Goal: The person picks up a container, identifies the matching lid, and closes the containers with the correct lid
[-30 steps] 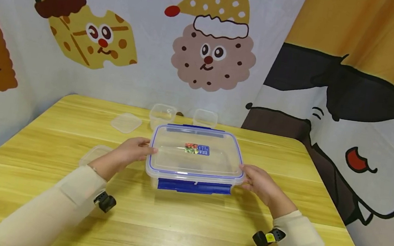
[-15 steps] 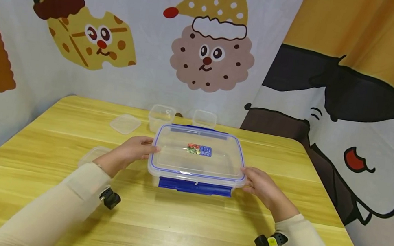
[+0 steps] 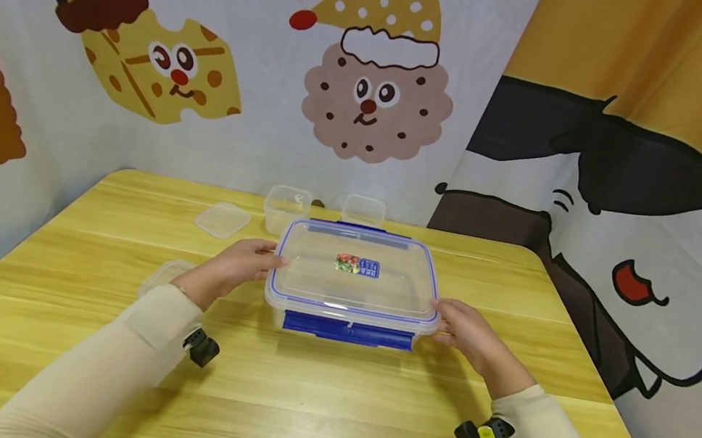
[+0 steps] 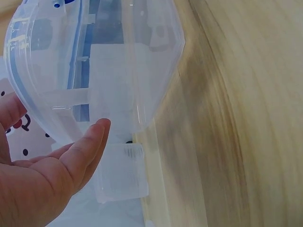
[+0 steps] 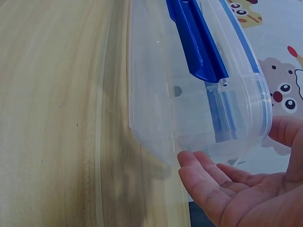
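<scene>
A large clear food container (image 3: 348, 299) with a blue-edged transparent lid (image 3: 317, 284) is between my two hands. My left hand (image 3: 236, 268) grips its left side, thumb on the lid's edge and fingers below the rim. On the right side, my right hand (image 3: 468, 332) holds it the same way. The lid sits on the box and bears a small printed label (image 3: 357, 265). Along the front runs a blue latch (image 5: 196, 42), angled outward in the right wrist view. I see nothing inside the container. Whether its base touches the table cannot be told.
Two small clear tubs, one at the back left (image 3: 286, 210) and one at the back right (image 3: 365, 210), stand behind the container. A flat clear lid (image 3: 222, 220) lies left of them. Another clear lid (image 3: 163, 276) is partly behind my left wrist. A printed curtain (image 3: 202, 149) hangs behind the wooden table (image 3: 326, 420).
The container has shifted slightly to the right in the head view, with both hands on it. The grip looks the same, and the small tubs and lids stay in place.
</scene>
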`<state>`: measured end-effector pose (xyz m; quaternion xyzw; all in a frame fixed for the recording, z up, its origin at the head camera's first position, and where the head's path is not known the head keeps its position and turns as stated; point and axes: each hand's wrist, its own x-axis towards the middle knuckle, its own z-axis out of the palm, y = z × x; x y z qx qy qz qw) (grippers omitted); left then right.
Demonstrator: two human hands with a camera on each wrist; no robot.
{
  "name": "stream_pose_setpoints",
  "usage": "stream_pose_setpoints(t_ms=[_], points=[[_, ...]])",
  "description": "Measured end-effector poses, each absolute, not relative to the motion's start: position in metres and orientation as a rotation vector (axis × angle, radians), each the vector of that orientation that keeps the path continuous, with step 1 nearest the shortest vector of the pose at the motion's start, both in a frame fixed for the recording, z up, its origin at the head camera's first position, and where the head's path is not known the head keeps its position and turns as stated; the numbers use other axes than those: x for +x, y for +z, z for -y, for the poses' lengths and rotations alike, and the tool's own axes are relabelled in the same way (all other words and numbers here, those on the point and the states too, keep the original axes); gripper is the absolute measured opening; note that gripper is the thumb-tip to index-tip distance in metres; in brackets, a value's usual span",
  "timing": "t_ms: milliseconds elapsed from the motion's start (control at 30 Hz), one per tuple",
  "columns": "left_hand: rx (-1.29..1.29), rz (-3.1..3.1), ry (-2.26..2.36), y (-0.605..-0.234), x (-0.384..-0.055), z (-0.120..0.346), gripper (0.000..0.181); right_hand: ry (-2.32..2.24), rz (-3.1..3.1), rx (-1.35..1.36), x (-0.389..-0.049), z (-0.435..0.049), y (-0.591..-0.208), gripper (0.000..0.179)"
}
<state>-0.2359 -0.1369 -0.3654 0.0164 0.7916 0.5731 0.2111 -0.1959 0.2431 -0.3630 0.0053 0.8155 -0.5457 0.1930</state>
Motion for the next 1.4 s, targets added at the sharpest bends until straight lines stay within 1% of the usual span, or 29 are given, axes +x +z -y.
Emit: stream_pose_setpoints(t_ms=[333,467,567,733,933,1233,1400], points=[[0.058,-2.277,1.544,-0.364,-0.233,0.135,0.07,-1.483,-2.333,0.052,-0.196,-0.243,-0.362,0.065],[0.114,-2.439,1.431,-0.362,-0.229,0.136,0.069,-1.455,-2.383,0.06,-0.194,-0.242,-0.36,0.07],[0.176,-2.535,1.369,-0.36,-0.223,0.137,0.065,-1.443,-2.433,0.033,-0.191,-0.242,-0.358,0.069],[0.248,-2.645,1.278,-0.353,-0.21,0.138,0.06,-1.411,-2.564,0.014,-0.185,-0.243,-0.353,0.064],[0.364,-2.82,1.182,-0.348,-0.191,0.137,0.057,-1.354,-2.76,-0.039,-0.175,-0.243,-0.349,0.053],[0.544,-3.006,1.143,-0.351,-0.174,0.127,0.051,-1.354,-2.924,-0.165,-0.162,-0.237,-0.347,0.038],[0.647,-3.069,1.072,-0.356,-0.166,0.122,0.05,-1.339,-3.025,-0.321,-0.155,-0.233,-0.352,0.029]])
